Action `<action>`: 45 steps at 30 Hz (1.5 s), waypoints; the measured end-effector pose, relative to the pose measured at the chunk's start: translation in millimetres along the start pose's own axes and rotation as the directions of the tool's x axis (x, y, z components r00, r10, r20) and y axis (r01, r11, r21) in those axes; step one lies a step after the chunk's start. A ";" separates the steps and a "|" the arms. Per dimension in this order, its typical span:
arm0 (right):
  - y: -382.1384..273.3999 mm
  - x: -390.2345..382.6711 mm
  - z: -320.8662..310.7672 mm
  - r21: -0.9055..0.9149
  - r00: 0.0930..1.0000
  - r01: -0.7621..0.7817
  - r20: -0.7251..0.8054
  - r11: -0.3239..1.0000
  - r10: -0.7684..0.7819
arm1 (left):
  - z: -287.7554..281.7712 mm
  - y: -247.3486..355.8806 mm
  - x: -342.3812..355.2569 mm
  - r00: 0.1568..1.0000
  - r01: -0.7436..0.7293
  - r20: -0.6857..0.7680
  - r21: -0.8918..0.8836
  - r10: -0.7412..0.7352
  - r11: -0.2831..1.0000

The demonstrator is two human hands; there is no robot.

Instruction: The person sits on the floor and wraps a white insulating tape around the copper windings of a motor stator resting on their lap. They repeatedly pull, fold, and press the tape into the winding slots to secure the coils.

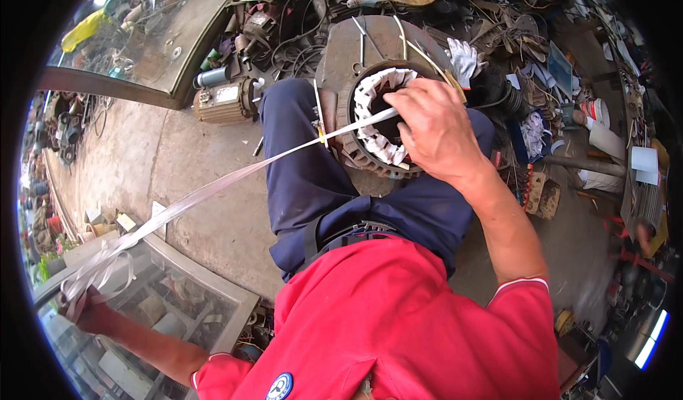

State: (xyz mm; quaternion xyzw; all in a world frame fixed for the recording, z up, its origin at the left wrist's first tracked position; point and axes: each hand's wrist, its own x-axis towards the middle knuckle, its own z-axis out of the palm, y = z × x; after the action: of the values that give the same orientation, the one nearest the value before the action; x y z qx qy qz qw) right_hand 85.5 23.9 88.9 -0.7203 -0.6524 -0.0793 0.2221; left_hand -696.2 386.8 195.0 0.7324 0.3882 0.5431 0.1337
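Observation:
A motor stator (348,142) stands between my knees, its ring of windings (365,107) wrapped in white strip. A long white cotton tape (235,181) stretches taut from the stator's opening down to the far lower left. My left hand (89,311), arm reaching out over a glass-topped case, is closed on the tape's loose, bunched end. Over the right side of the stator, my right hand (435,124) bends its fingers and pinches the tape close to the windings. The palm hides the right part of the ring, and my left fingers are partly covered by tape.
Behind the stator is a round stand (334,51) with thin rods on it. A white glove (464,60) lies at its right. A small motor (226,102) sits on the floor at left, near a glass case (245,300). Cables and scrap parts crowd the back and right.

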 end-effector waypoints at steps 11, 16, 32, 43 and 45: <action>-12.1 -8.4 -85.8 0.391 0.873 -0.307 -0.246 0.868 0.420 | 161.0 121.4 15.6 0.883 0.460 0.349 -0.776 -0.314 0.431; 33.9 -66.5 -158.0 0.717 0.619 -0.021 -0.538 0.697 0.572 | 323.2 187.4 -32.2 0.710 0.654 0.704 -0.668 0.016 0.354; 60.5 -525.8 48.4 0.618 -0.581 -0.483 0.303 -0.620 0.755 | 597.3 522.7 -303.7 -0.575 0.658 0.656 0.015 0.489 0.752; -10.7 -299.3 -91.9 0.600 0.151 -0.741 -0.288 0.301 0.946 | 611.3 516.0 -326.4 -0.571 0.462 0.654 -0.243 0.496 0.853; -27.7 -242.1 -111.3 0.467 0.538 -0.676 -0.217 0.570 0.815 | 609.6 512.0 -332.8 -0.528 0.487 0.642 -0.307 0.555 0.818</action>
State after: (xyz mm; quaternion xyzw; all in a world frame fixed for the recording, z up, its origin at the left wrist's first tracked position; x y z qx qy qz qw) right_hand 45.1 -240.8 96.0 -0.8490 -0.2166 -0.0146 0.4818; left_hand 32.8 -52.5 52.7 0.7321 -0.1627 -0.3095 0.5846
